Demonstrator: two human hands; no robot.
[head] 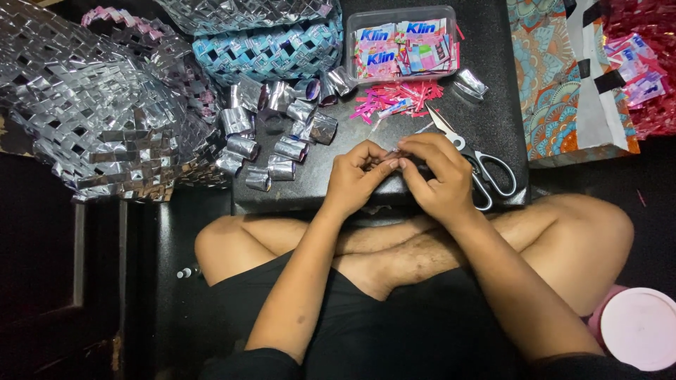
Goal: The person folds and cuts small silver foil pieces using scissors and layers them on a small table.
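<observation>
My left hand (355,177) and my right hand (438,172) meet over the near edge of a low black table (493,77). Together they pinch a small folded silvery foil strip (391,152) between the fingertips. Scissors with grey handles (479,165) lie just beyond my right hand, blades pointing away to the left. Several folded silver foil links (274,141) lie to the left of my left hand. Pink trimmed scraps (398,97) lie farther back.
A clear plastic box (403,43) of pink and blue sachet wrappers sits at the back. Woven foil baskets, silver (91,98) and blue (271,49), crowd the left. A patterned paper bag (563,77) stands right. A pink lidded tub (639,327) sits by my knee.
</observation>
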